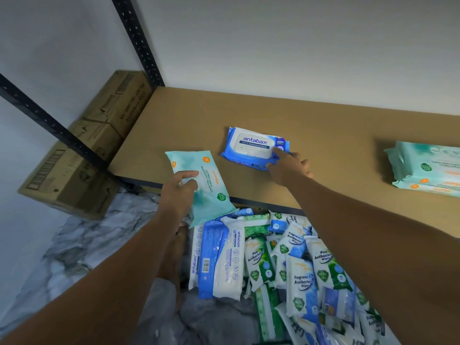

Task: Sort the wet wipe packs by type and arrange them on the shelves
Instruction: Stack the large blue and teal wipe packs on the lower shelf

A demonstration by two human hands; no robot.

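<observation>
So our left hand (179,190) has a teal pack (199,180) gripped by its near end, thumb across the printed face and the other fingers hidden behind it. The pack sticks out up and away from the hand, over the front edge of the shelf (323,115). Our right hand (291,165) is further out on the board, pinching the corner of a blue antabax pack (254,145): index finger on top, thumb at its front edge. That pack lies flat just left of the hand. Well off to the right of that hand sits a teal stack (423,168) of the same kind as the one we're holding. Under both forearms there's a messy pile of packs (286,265), green, white and blue. Cardboard boxes (99,135) sit way left of our left hand.
</observation>
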